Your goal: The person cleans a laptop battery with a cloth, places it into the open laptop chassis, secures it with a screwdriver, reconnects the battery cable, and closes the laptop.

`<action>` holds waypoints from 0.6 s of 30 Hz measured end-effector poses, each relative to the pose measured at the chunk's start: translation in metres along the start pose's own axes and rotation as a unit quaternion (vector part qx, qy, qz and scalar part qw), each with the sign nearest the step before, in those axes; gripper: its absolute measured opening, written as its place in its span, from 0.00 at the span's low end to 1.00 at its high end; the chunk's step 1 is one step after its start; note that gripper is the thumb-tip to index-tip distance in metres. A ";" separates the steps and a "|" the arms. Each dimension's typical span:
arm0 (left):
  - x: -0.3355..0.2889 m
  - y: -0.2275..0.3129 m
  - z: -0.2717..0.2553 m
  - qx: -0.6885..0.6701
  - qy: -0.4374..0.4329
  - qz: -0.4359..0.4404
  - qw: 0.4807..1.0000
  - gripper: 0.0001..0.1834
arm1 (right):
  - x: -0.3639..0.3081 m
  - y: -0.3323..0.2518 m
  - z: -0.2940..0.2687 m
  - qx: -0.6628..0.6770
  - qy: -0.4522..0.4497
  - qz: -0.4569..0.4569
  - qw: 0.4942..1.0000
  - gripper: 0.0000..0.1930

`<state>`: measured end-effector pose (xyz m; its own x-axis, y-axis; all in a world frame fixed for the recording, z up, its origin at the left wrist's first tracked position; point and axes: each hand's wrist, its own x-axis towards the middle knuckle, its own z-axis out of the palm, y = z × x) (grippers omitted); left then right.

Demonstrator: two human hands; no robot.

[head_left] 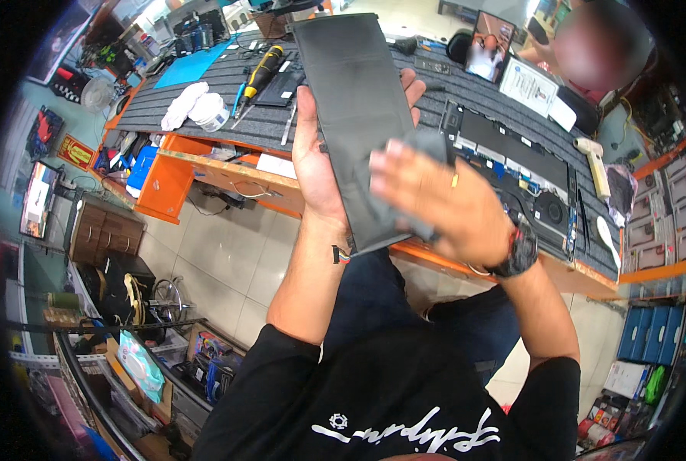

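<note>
A long black laptop battery (358, 84) is held up over the bench's front edge, tilted. Its underside rests on my left hand (317, 169), with the thumb along the left edge and fingertips showing past the right edge. A short multicoloured wire lead with a connector (341, 254) hangs from its lower left corner. My right hand (452, 201), slightly blurred, presses a dark grey cloth (433, 146) against the battery's lower right face. Part of the cloth is hidden under the palm. To the right lies an opened laptop base (516, 165) with its internals and fan exposed.
On the ribbed grey bench mat (154, 111) lie a yellow-black screwdriver (264, 73), a white tub (208, 112), a crumpled white cloth (183, 106) and a blue sheet (192, 64). A beige-handled brush (592, 165) lies at right. Across the bench is another person (546, 54).
</note>
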<state>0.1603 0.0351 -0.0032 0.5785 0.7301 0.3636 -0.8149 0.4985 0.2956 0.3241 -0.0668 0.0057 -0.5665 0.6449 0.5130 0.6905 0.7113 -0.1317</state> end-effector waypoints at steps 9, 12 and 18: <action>-0.002 -0.012 0.004 -0.014 -0.006 -0.011 1.000 0.51 | -0.001 0.006 -0.003 -0.047 0.060 -0.012 0.997 0.27; 0.002 -0.007 0.004 -0.036 -0.027 -0.024 0.999 0.51 | -0.001 -0.015 -0.004 -0.014 -0.009 -0.057 0.998 0.29; -0.003 -0.007 0.005 0.031 -0.042 -0.015 0.999 0.51 | -0.009 0.005 -0.027 0.619 0.199 0.104 0.753 0.22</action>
<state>0.1646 0.0276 -0.0021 0.6055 0.6722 0.4261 -0.7952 0.4880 0.3599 0.3443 -0.0766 0.0234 -0.1537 0.8185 0.5536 -0.3422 0.4815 -0.8069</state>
